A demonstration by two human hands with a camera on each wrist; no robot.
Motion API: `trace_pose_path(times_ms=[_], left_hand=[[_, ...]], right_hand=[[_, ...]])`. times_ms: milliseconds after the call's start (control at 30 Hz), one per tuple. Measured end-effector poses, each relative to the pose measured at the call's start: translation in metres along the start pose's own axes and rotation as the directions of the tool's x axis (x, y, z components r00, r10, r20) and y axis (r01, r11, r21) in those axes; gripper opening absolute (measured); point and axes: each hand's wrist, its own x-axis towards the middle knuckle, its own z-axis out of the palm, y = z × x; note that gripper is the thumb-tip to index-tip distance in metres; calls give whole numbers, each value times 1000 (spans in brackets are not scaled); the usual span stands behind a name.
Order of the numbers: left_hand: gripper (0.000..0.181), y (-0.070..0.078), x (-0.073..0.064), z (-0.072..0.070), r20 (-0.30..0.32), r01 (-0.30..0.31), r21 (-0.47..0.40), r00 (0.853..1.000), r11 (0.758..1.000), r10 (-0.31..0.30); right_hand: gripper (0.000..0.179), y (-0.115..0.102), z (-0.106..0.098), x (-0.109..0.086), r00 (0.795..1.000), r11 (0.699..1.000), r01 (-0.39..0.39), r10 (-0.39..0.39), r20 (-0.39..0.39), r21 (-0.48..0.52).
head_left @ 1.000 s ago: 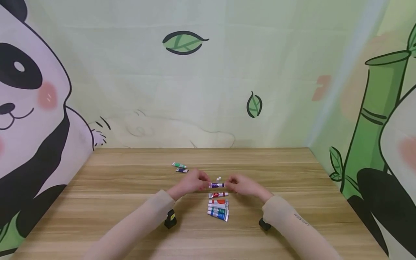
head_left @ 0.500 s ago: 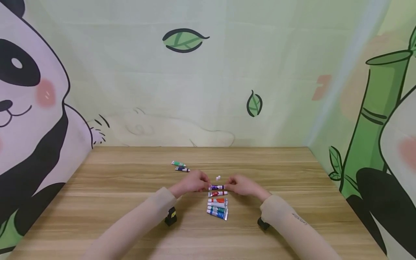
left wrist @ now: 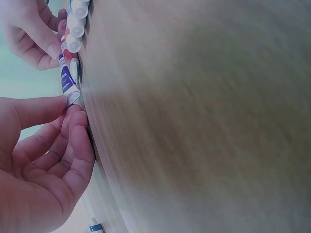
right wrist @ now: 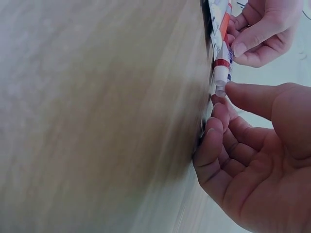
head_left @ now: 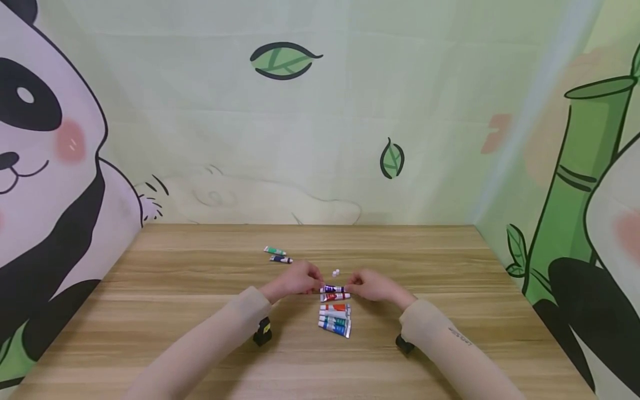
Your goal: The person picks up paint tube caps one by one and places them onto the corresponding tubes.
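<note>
A small purple paint tube (head_left: pixel 332 289) lies crosswise between my hands, just behind a red paint tube (head_left: pixel 335 297). My left hand (head_left: pixel 300 278) pinches its flat crimped end between thumb and fingertips, as the left wrist view shows on the purple label (left wrist: pixel 68 80). At the other end, my right hand (head_left: pixel 371 284) holds the tube by its cap. The right wrist view has the thumb of the right hand (right wrist: pixel 262 155) at a clear cap, beside the red tube's white cap (right wrist: pixel 221 74).
Nearer me, orange (head_left: pixel 334 307), green (head_left: pixel 331 321) and blue (head_left: pixel 331 329) tubes lie in a row with a whitish one. Two small white pieces (head_left: pixel 335 273) sit behind the hands. Back left are another green tube (head_left: pixel 275 250) and a dark blue tube (head_left: pixel 281 259).
Both hands have brought the purple tube toward me, closing the gap to the red tube. The grips look the same, and the other tubes stay in place.
</note>
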Motion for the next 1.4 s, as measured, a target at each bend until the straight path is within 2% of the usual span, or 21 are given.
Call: trace_pose_path(times_ms=[233, 467, 667, 933, 1133, 1267, 1400], left_hand=[[6, -1, 2, 0, 5, 12, -7, 1000, 1000, -12], [5, -3, 1, -1, 8, 29, -5, 1000, 1000, -29], [5, -4, 2, -1, 10, 20, -5, 1000, 1000, -20], [6, -1, -2, -3, -8, 27, 14, 1000, 1000, -27], [9, -9, -4, -11, -38, 11, 22, 999, 1000, -10], [10, -15, -7, -21, -79, 4, 22, 997, 1000, -2], [10, -21, -14, -33, -132, 3, 67, 991, 998, 6]], right_hand=[[13, -3, -1, -2, 1000, 999, 14, -14, 1, -30], [13, -2, -1, -1, 1000, 1000, 18, -17, 10, -26], [13, -3, -2, -1, 1000, 1000, 17, -17, 11, -22], [12, -2, -3, 1, 1000, 1000, 4, -4, 15, -13], [14, -2, -6, 4, 1000, 1000, 3, -3, 9, -14], [14, -3, -9, 5, 1000, 1000, -6, 6, 2, 8], [12, -4, -11, 7, 1000, 999, 0, 0, -9, 33]])
